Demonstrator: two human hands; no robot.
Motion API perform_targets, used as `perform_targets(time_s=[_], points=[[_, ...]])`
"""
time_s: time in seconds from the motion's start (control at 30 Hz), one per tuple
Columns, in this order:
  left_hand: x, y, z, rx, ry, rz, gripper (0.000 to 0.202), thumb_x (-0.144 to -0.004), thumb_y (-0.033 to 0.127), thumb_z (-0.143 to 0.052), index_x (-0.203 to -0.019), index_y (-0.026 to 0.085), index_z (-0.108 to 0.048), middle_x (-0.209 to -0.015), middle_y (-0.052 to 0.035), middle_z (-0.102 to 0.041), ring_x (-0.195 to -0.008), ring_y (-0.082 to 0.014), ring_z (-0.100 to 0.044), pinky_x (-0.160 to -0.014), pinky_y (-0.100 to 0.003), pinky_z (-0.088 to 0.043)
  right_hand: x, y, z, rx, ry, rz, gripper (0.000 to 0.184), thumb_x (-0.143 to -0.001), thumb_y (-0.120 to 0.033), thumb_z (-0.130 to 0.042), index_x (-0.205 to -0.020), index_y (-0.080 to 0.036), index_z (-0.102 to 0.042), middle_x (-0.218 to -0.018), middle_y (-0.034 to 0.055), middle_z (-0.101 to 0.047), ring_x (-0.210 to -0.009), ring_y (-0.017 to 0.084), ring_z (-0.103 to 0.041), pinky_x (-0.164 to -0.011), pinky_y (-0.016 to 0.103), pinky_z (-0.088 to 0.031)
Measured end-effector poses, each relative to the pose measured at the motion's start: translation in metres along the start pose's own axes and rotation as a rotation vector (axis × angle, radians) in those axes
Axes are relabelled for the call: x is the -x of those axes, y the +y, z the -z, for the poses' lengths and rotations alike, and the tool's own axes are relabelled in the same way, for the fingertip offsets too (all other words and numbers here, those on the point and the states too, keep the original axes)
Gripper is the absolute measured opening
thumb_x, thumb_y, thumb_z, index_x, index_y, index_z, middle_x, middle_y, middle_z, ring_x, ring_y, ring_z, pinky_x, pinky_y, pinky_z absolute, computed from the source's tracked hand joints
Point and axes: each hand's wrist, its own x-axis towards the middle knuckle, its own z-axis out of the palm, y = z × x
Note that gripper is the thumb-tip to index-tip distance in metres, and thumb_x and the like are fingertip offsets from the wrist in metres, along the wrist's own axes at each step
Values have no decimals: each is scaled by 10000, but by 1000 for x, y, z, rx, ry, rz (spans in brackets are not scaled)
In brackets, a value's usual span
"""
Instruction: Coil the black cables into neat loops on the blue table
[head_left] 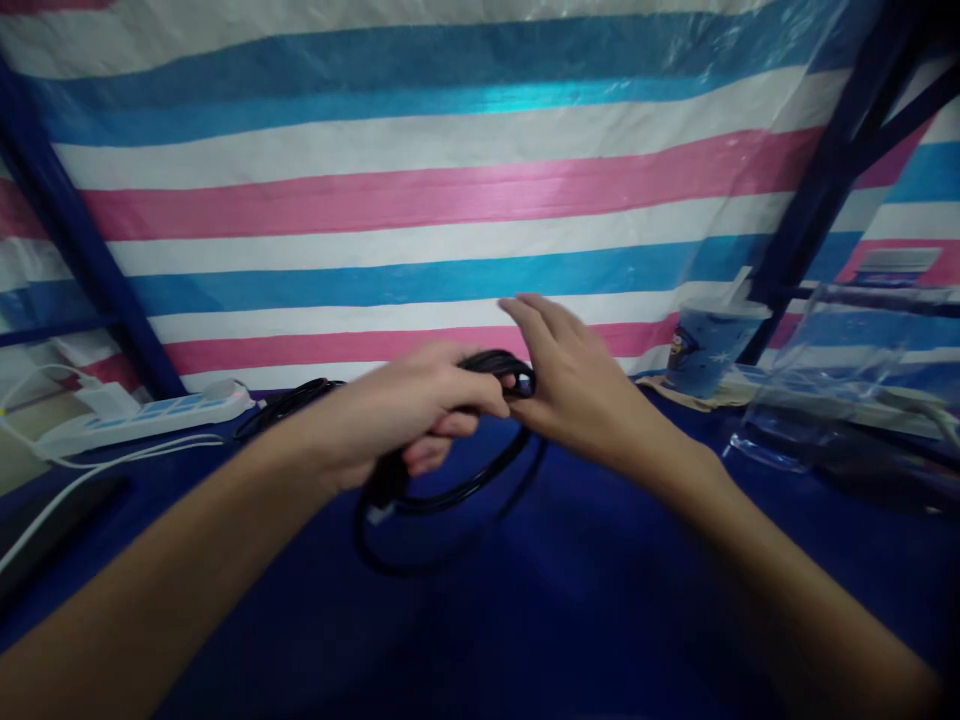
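Note:
A black cable (450, 490) hangs in loose loops above the blue table cloth (585, 590). My left hand (405, 410) is closed around the bunched top of the coil. My right hand (570, 380) sits just to the right of it, thumb and lower fingers touching the cable at the top of the loop, upper fingers stretched out and slightly blurred. The cable's plug end dangles below my left hand.
A white power strip (142, 415) with white leads lies at the back left, another black cable (289, 400) beside it. A blue lidded cup (709, 350) stands at the back right near clear plastic bags (840, 400). A striped tarpaulin (450, 190) closes the back.

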Motion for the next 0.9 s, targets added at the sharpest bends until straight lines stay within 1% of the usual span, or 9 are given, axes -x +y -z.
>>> perform_targets(time_s=[0.07,0.13,0.23,0.33,0.43,0.53,0.63,0.77,0.9], points=[[-4,6,16,-89,27,-135,189,-700,255,-643,-858,190,-561,-416,94,-327,-292,-37,-250,-321,-186,-253,-4,13,-2,-433,-138,34,345,-807,-280,-551,-1133,-176,-507,-957,92,-607,-941,248,-579,-802,393,-462],[-13,5,30,-266,136,-283,182,-684,258,-665,-813,176,-565,-469,64,-413,-357,-55,-355,-386,-204,-304,-5,22,-8,-737,-266,-86,219,-850,-334,-509,-996,-174,-540,-661,0,-549,-587,153,-567,-573,294,-478],[-32,-17,38,-585,345,-449,118,-687,213,-628,-759,168,-546,-611,22,-516,-542,-101,-479,-495,-224,-339,-2,29,-23,-738,-193,-235,205,-847,-367,-520,-787,-171,-529,-511,-55,-400,-409,88,-405,-406,223,-341],[-46,-49,36,-703,453,-479,53,-741,211,-562,-764,166,-544,-655,15,-529,-608,-117,-492,-547,-240,-345,3,34,-37,-579,-138,-240,176,-827,-308,-539,-722,-169,-515,-552,-32,-465,-463,87,-429,-438,221,-316],[-48,-79,37,-464,389,-363,132,-779,289,-575,-823,170,-537,-633,26,-527,-540,-112,-508,-543,-252,-383,7,44,-44,-566,-247,-266,183,-828,-341,-544,-795,-162,-568,-636,-2,-548,-560,115,-500,-517,246,-362],[-44,-97,46,-145,219,-240,223,-740,321,-653,-854,170,-535,-613,22,-552,-571,-142,-575,-605,-280,-445,10,55,-44,-587,-398,-248,247,-804,-397,-587,-845,-158,-632,-732,20,-598,-674,142,-532,-610,272,-387],[-41,-103,50,64,108,-172,207,-709,265,-688,-834,161,-560,-641,3,-588,-677,-167,-625,-701,-299,-473,10,55,-43,-690,-367,-228,229,-780,-360,-624,-879,-154,-634,-831,34,-625,-770,158,-556,-701,287,-411],[-37,-96,37,236,163,-230,164,-724,234,-674,-771,164,-534,-524,55,-493,-475,-90,-514,-543,-242,-443,11,38,-47,-902,-209,-249,140,-775,-234,-616,-883,-163,-562,-747,3,-606,-686,132,-583,-654,264,-434],[-36,-89,26,67,266,-281,215,-726,295,-695,-781,164,-534,-441,78,-433,-355,-58,-390,-411,-205,-335,13,33,-49,-1022,-405,-327,145,-832,-284,-565,-842,-140,-578,-597,-3,-592,-543,116,-571,-596,258,-443]])
